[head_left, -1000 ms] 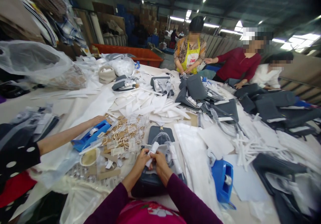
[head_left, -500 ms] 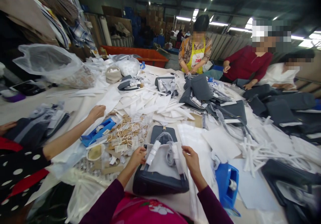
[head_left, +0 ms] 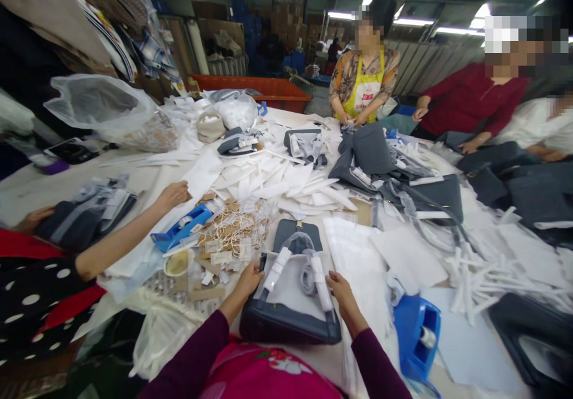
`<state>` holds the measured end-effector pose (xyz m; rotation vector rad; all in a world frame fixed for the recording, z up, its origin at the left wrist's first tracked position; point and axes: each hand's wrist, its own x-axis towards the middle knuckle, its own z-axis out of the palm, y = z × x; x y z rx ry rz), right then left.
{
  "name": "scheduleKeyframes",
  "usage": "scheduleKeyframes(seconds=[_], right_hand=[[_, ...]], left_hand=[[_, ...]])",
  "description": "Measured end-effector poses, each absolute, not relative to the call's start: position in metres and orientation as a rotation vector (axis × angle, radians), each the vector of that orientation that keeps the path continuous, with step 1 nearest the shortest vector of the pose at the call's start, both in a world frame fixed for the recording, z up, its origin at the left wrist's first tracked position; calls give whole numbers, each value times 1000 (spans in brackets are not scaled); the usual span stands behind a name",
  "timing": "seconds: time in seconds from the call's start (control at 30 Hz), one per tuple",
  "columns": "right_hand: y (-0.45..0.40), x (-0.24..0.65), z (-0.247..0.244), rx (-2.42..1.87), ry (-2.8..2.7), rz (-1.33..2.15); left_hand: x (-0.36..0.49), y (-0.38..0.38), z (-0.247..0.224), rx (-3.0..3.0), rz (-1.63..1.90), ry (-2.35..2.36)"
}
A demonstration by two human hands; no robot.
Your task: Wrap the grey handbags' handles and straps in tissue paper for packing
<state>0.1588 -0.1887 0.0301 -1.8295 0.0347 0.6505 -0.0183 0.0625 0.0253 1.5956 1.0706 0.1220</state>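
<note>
A dark blue-grey handbag (head_left: 290,327) lies in front of me, its flap (head_left: 286,236) folded away from me. Its handles are covered with white wrap (head_left: 278,268) and clear plastic, and a pale sheet (head_left: 293,282) lies between them. At the bag's left edge, my left hand (head_left: 249,281) is closed with its fingertips on the side. My right hand (head_left: 342,291) has its fingers curled together at the opposite edge, beside the other wrapped handle (head_left: 320,282). Tags with strings (head_left: 237,226) are heaped beyond my left hand.
Blue tape dispensers stand at right (head_left: 418,339) and left (head_left: 185,227). White sheets (head_left: 273,181) are piled mid-table, with more dark bags (head_left: 371,148) behind. A co-worker's arm (head_left: 129,232) reaches in from the left; other people work across the table.
The view has shifted, so most things sit farther right in it. Both my hands stay at the bag's sides; the right one is slightly lower along its edge.
</note>
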Motion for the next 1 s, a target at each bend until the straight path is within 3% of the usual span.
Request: scheduleKeyframes(seconds=[0.3, 1.0], right_hand=[[-179, 161, 31, -1766, -46, 898], [-188, 136, 52, -1594, -13, 863]], left_hand=[[-26, 51, 27, 1477, 124, 1097], [-52, 31, 30, 1232, 230, 941]])
